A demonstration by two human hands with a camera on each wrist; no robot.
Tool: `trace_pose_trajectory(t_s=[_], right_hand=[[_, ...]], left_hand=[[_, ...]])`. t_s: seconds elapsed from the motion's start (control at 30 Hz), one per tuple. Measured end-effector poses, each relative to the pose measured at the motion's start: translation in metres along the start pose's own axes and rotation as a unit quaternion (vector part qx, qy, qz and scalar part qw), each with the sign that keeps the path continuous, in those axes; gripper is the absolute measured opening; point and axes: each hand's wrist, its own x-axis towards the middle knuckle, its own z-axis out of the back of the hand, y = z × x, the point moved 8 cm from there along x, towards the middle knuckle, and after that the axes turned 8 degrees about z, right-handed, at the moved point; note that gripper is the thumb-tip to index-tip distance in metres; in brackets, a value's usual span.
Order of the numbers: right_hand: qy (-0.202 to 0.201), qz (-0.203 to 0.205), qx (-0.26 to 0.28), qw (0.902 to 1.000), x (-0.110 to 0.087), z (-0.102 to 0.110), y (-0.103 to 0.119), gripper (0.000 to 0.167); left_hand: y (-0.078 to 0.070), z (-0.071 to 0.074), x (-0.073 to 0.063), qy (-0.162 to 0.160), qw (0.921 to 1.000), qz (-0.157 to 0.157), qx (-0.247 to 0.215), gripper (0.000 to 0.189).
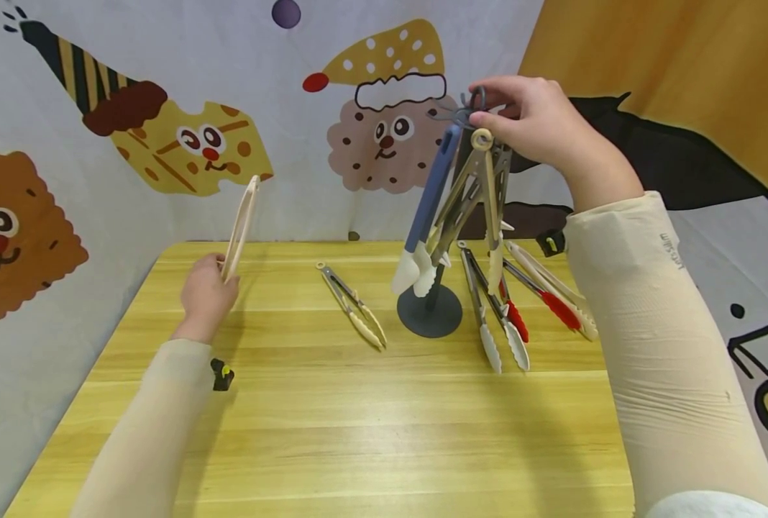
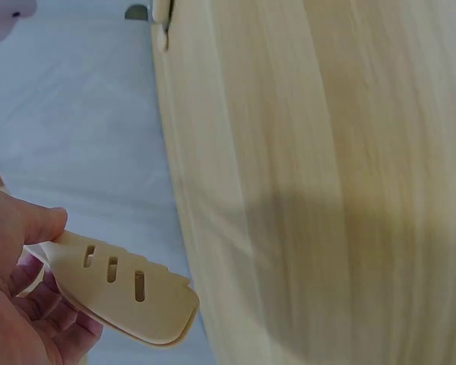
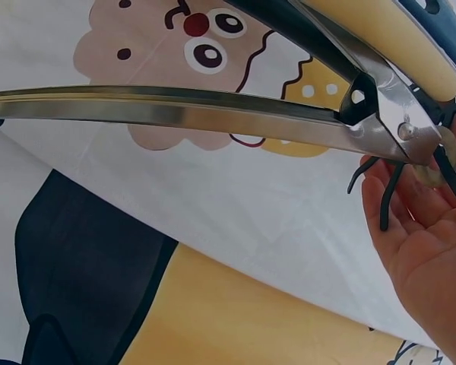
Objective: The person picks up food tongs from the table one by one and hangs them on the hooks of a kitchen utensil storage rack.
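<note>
Cream tongs [image 1: 241, 226] stand tilted upward in my left hand [image 1: 209, 295]; in the left wrist view, my thumb and fingers grip them near a slotted, scalloped tip [image 2: 129, 285]. My right hand [image 1: 539, 122] is at the top of a dark grey tongs stand [image 1: 431, 313], thumb and fingers curled about its hooked crown [image 1: 463, 115]. Blue-handled tongs [image 1: 431, 194] with white tips hang there beside steel tongs with a cream ring [image 1: 482, 139]. In the right wrist view, fingertips lie behind the dark hooks [image 3: 391, 198], close to a hanging steel arm [image 3: 213, 118].
Steel tongs with cream tips [image 1: 352, 306] lie left of the stand on the wooden table [image 1: 358, 432]. To its right lie white-tipped tongs [image 1: 490, 309], red-tipped tongs [image 1: 555, 306] and cream tongs [image 1: 546, 277]. A cartoon-printed cloth [image 1: 306, 158] rises behind the table.
</note>
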Motion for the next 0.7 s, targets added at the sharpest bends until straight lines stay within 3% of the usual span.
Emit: trace_pose_trajectory(t_s=[0.3, 0.7], right_hand=[[0.004, -0.005, 0.006, 1.0, 0.002, 0.001, -0.005, 0.051], [0.003, -0.003, 0.018, 0.9998, 0.002, 0.002, -0.006, 0.049]], left_hand=[[-0.034, -0.004, -0.01, -0.002, 0.9992, -0.039, -0.005, 0.046], [-0.066, -0.011, -0.015, -0.025, 0.9965, -0.077, -0.02, 0.044]])
